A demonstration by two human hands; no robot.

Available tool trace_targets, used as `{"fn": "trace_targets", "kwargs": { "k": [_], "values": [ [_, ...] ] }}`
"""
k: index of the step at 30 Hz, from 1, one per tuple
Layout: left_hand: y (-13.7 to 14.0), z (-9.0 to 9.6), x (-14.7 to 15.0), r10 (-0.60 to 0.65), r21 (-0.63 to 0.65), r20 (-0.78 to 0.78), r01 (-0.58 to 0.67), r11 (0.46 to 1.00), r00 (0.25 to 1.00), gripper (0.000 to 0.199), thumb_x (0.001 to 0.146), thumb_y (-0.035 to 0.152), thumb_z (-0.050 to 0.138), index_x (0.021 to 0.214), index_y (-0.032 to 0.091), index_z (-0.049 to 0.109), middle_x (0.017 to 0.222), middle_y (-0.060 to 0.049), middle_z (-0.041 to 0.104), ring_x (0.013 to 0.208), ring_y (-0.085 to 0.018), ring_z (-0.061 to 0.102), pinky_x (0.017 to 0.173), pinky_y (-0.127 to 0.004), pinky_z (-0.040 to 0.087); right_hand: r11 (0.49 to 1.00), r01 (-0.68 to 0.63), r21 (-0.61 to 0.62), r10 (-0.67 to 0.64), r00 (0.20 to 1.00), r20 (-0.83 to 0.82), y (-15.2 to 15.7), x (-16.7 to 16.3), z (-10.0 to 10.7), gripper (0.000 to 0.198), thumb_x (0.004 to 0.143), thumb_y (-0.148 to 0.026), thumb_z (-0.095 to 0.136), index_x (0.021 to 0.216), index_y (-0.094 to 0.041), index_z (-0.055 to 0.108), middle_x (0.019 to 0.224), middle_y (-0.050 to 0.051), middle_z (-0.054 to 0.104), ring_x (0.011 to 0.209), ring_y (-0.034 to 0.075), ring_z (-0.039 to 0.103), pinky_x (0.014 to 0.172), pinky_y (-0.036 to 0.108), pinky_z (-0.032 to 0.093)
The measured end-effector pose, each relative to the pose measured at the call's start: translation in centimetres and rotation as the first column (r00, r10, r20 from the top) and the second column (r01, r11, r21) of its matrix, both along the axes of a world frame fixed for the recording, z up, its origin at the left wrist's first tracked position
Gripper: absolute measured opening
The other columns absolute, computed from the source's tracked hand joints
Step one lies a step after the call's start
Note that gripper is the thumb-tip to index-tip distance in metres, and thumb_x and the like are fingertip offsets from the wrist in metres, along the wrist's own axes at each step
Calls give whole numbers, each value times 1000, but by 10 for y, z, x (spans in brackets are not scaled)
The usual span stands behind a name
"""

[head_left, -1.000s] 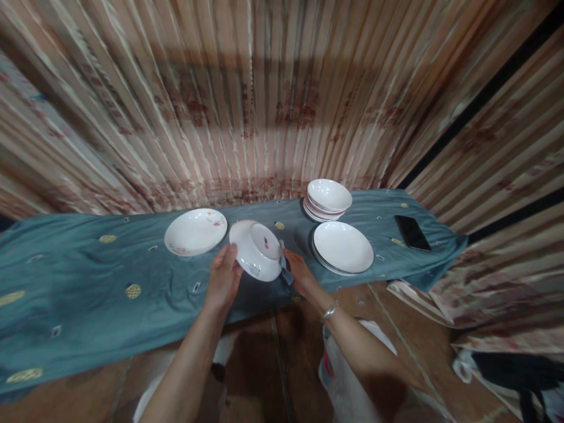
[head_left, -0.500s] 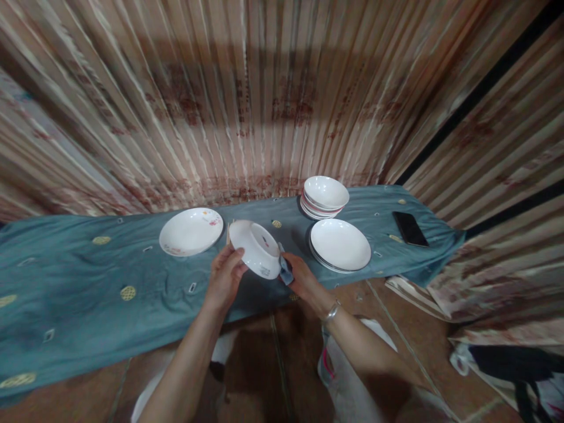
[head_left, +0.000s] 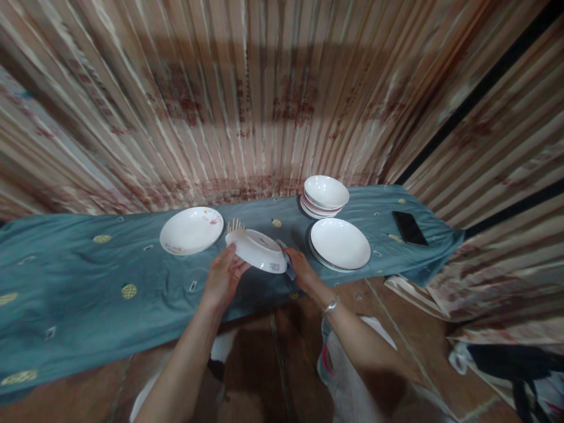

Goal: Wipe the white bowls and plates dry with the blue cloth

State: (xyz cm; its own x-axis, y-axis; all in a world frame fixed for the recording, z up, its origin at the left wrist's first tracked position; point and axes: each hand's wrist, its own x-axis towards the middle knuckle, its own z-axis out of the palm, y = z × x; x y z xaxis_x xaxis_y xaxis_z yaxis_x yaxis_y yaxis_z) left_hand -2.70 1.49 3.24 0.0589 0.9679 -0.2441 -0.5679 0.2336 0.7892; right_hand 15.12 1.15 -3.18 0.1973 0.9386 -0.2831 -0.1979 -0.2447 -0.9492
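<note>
A white plate (head_left: pixel 258 249) is held tilted above the cloth-covered table, its underside with a small printed mark facing me. My left hand (head_left: pixel 224 273) grips its left edge, thumb on the underside. At the right edge, my right hand (head_left: pixel 302 270) is closed around a grey-blue cloth (head_left: pixel 288 264) pressed against the rim. Behind the plate, the tips of several chopsticks (head_left: pixel 235 225) show; their lower parts are hidden. The plate's upper face is turned away from view.
A floral-edged white plate (head_left: pixel 191 231) lies to the left. On the right are stacked plates (head_left: pixel 340 244), with stacked bowls (head_left: pixel 326 194) behind them. A black phone (head_left: pixel 409 228) lies farther right on the teal tablecloth (head_left: pixel 88 294). Curtains (head_left: pixel 264 106) hang behind the table.
The held plate has tipped to a flatter angle, so its underside looks narrower and more chopsticks show behind it. Both hands have shifted slightly with it, keeping their holds.
</note>
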Motion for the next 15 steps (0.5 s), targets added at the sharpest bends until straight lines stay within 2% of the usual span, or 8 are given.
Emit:
{"fn": "trace_targets", "kwargs": {
  "k": [4,8,12,15],
  "values": [
    [2,-4,-1,30,29,31,-31,999,999,18,80,29,74,86,13,71,83,-11,77,96,-25,74,93,-41,56,998,24,64,-32,993,118,-1,-2,-5,33,85,-47,48,74,-22,66,73,0,68,78,18,61,73,27,46],
    [4,-7,-4,63,39,49,-65,997,997,20,77,29,77,86,12,71,82,-12,77,97,-27,74,94,-43,57,998,-3,69,-10,982,186,-6,-4,-9,41,91,-52,44,89,-21,72,81,2,73,84,20,66,79,29,50],
    [4,-7,-3,88,35,47,-90,995,995,19,77,29,78,84,12,71,79,-10,76,93,-25,74,92,-42,58,984,-31,173,-27,946,322,-15,-5,-4,46,94,-54,42,113,-22,69,113,7,73,114,24,63,100,37,46],
    [4,-7,-2,82,40,46,-84,996,996,21,76,28,79,86,11,72,81,-11,77,92,-25,74,91,-40,58,969,-104,225,3,911,412,-23,-6,3,53,97,-55,37,132,-22,59,129,8,66,124,23,58,107,37,43]
  ]
}}
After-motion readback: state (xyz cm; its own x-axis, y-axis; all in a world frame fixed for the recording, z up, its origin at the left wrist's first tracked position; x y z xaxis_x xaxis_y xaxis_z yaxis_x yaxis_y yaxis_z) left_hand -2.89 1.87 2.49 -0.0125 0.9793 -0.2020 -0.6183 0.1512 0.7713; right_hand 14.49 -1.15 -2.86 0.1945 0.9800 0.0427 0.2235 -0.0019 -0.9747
